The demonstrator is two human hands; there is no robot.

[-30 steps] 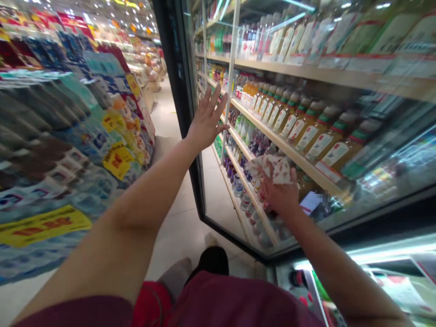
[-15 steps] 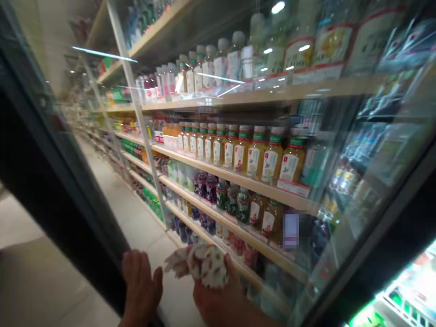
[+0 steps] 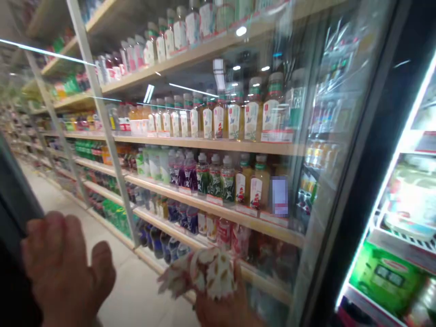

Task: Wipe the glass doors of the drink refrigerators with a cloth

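Observation:
At the lower left my left hand (image 3: 63, 268) lies against the dark door frame (image 3: 17, 200), its fingers stretched out and the thumb apart. A crumpled white cloth (image 3: 216, 274) with brownish and reddish patches is bunched in my right hand (image 3: 221, 311), whose fingers close around it. The cloth is in front of the glass door pane (image 3: 286, 272); whether it touches the glass I cannot tell. Most of my right hand's fingers are hidden behind the cloth.
Behind the glass stand shelves (image 3: 211, 144) with rows of drink bottles (image 3: 252, 118). Light reflections cross the pane. At the right, past a dark upright frame (image 3: 371, 118), a lit cooler holds a green package (image 3: 384, 277). Pale floor (image 3: 132, 286) shows below.
The view has swung to the right, and more of the lit cooler shows. My left hand now appears larger and further left. The cloth stays in my right hand.

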